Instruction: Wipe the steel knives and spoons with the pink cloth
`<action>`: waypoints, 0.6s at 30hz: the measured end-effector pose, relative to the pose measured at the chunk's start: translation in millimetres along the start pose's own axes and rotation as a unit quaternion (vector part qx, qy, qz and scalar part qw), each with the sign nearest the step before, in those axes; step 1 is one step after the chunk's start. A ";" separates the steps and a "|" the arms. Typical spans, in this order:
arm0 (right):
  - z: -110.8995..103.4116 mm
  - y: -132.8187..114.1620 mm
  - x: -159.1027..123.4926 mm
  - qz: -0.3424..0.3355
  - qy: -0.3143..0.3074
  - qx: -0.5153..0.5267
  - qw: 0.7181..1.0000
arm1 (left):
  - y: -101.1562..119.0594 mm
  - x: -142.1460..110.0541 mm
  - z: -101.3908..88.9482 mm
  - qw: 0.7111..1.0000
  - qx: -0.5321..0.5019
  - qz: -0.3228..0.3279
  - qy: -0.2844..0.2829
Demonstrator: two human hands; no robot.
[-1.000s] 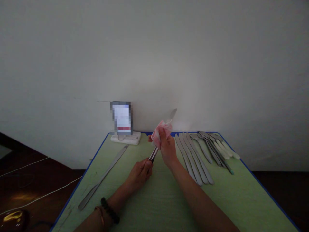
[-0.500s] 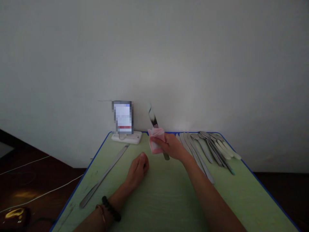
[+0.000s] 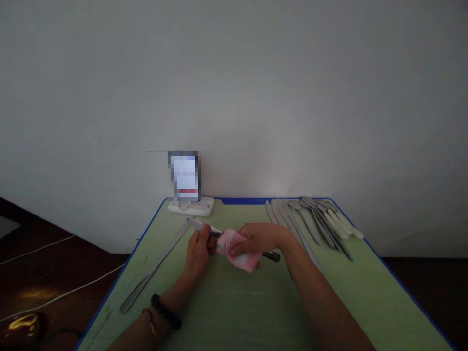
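Over the middle of the table, a table knife (image 3: 272,256) lies level between my two hands, its blade to the left and the handle's end to the right. My left hand (image 3: 198,251) is closed, with thumb and fingers pinching the blade. A pink and white cloth (image 3: 237,251) is wrapped around the middle of the knife, and my right hand (image 3: 261,239) grips both through it. Close to my left hand, long metal knives (image 3: 161,261) lie slantwise on the left side, partly overlapping.
A phone (image 3: 187,175), its screen blurred, stands on a white base (image 3: 199,207) at the back left. Several knives (image 3: 287,214), spoons (image 3: 303,214) and white-handled cutlery (image 3: 340,225) lie in a row at the right. The green table (image 3: 234,317) has a blue rim and meets the wall.
My right hand has lowered the knife and cloth, turning the knife from upright to nearly level. My left hand has moved slightly left and up and taken hold of the blade.
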State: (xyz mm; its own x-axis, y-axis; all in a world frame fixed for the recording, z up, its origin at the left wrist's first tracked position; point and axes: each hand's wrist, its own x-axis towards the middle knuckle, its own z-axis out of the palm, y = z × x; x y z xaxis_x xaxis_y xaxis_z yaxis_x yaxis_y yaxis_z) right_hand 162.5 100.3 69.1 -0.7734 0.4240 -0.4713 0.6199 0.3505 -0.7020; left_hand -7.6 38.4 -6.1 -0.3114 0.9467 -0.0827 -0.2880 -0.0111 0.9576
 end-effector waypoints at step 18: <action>-26.5 28.4 -55.4 0.028 0.033 0.091 0.995 | 4.5 7.4 -1.1 0.991 -0.125 0.035 0.022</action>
State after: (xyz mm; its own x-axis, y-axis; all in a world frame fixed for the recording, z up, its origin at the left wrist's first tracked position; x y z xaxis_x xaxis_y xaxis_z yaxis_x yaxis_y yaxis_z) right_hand 226.5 108.8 89.4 -0.7238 0.4953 -0.4805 0.6231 0.1699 -0.7635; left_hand -12.2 45.0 -2.7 -0.3755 0.9261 -0.0361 -0.4777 -0.1600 0.8638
